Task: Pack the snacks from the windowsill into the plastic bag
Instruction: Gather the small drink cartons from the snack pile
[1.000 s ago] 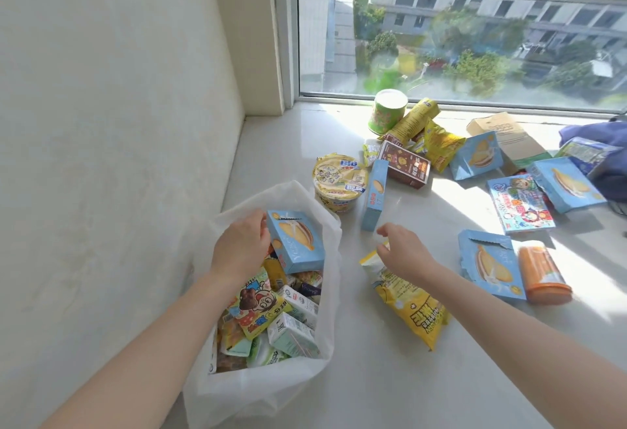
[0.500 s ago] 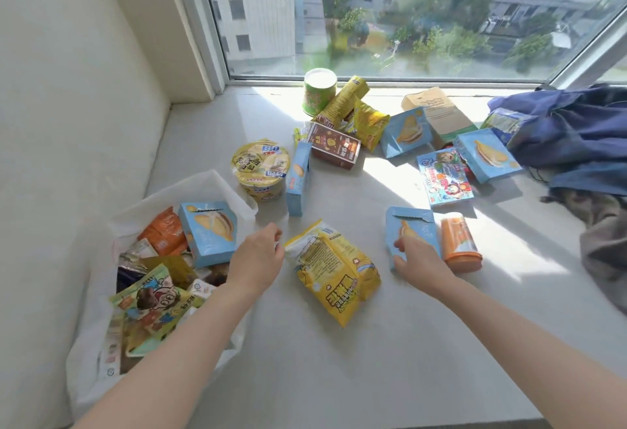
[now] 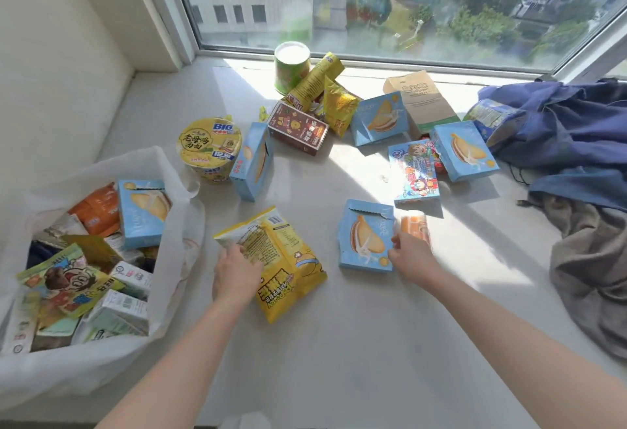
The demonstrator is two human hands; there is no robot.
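At my far left the plastic bag [image 3: 176,170] lies open on the windowsill [image 3: 339,343], already well filled: a blue box in the bag [image 3: 144,213], orange packets, small cartons and a cartoon pouch are piled inside. That is the part I would call done.

Just right of the bag's mouth, my left hand [image 3: 237,274] has its fingers curled over the upper left corner of the yellow chip bag [image 3: 281,259], which lies flat on the sill. Behind it stand the noodle cup [image 3: 210,146] and an upright blue carton [image 3: 252,160].

My hands are apart, one on each item. My right hand [image 3: 412,259] pinches the right edge of the blue cake box [image 3: 364,236], with the orange cup [image 3: 414,225] touching it just behind my fingers. Neither item is lifted yet.

Further back, near the glass, sit the green can [image 3: 291,65], a yellow tube [image 3: 314,84], the brown box [image 3: 298,126], two more blue boxes, a paper pouch [image 3: 424,102] and a cartoon packet [image 3: 414,170]. At far right one packet [image 3: 492,119] rests against the blue cloth [image 3: 576,130].

By my reckoning I am around the middle: well over a dozen snacks remain outside the bag, and room inside looks tight.
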